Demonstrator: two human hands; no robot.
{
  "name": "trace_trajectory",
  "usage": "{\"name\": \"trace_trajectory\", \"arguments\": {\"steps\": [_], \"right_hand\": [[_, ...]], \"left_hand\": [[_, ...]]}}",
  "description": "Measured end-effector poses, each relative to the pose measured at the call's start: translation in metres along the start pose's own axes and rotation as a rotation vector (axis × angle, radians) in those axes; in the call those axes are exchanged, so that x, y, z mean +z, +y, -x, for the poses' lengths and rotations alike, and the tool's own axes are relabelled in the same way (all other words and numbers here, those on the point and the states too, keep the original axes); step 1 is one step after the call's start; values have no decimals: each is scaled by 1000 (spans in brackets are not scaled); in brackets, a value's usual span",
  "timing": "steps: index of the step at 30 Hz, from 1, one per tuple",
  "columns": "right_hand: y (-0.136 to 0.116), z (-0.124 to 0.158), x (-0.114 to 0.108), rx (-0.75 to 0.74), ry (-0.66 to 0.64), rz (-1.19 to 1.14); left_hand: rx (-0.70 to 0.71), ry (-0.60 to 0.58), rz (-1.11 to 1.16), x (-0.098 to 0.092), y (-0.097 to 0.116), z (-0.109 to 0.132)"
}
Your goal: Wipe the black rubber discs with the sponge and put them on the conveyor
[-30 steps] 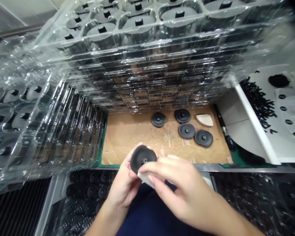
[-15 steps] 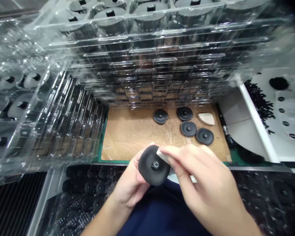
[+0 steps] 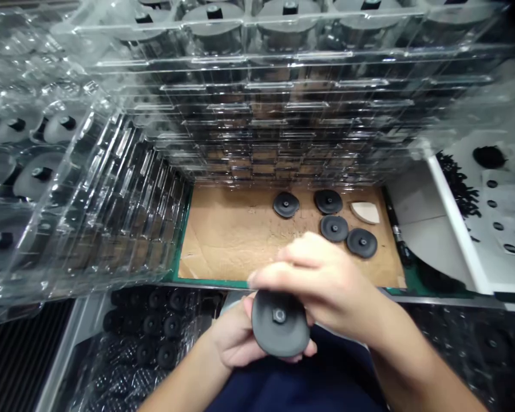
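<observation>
My left hand (image 3: 242,337) grips a black, rounded disc (image 3: 278,337) with a raised metal-tipped hub at its centre, hub side facing me. Its fingers wrap beneath the disc and show at the lower right rim. My right hand (image 3: 321,274) lies across the disc's upper edge, fingers curled and slightly blurred. Whatever those fingers hold is hidden. On the cardboard sheet (image 3: 223,234) beyond lie several similar discs, among them a lone disc (image 3: 286,204) and a nearer one (image 3: 362,242). A pale wedge-shaped pad (image 3: 365,212) rests to their right.
Tall stacks of clear plastic trays stand behind (image 3: 266,106) and at the left (image 3: 94,189), with discs in their top layers. A white partition (image 3: 459,223) borders the right side; small black parts (image 3: 459,186) lie past it. More trayed discs (image 3: 154,326) sit below the bench edge.
The disc has moved slightly down and right with my left hand. My right hand has turned over its top edge, and the pale piece seen in its fingers earlier is now hidden.
</observation>
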State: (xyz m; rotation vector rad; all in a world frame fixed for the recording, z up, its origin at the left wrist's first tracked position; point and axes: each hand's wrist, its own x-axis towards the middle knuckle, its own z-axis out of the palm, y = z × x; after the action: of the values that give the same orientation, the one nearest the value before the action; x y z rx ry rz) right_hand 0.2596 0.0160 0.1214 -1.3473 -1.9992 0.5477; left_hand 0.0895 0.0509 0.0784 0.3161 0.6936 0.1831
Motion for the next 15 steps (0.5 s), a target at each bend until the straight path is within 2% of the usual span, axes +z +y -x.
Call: {"name": "trace_trajectory", "arguments": {"steps": [2,4,7,9,11,13,15], "right_hand": [[17,9,13,192,74,119],[34,22,35,329,82,95],[49,45,72,401,52,-21],[50,54,84,419,56,-41],[41,53,79,462,107,-45],[21,42,61,510,232,-36],[-4,26,40,453,383,-31]], "left_hand": [[-166,-178,110,0,3,-1],[-196,-272,220,0,6,-1],[-127,-304,262,-4,9,-1],[-94,-298,254,-7,9,-1],[-66,-292,229,-8,10,-1],[-29,-255,186,-7,11,0],[37,-153,70,-5,12,1]]}}
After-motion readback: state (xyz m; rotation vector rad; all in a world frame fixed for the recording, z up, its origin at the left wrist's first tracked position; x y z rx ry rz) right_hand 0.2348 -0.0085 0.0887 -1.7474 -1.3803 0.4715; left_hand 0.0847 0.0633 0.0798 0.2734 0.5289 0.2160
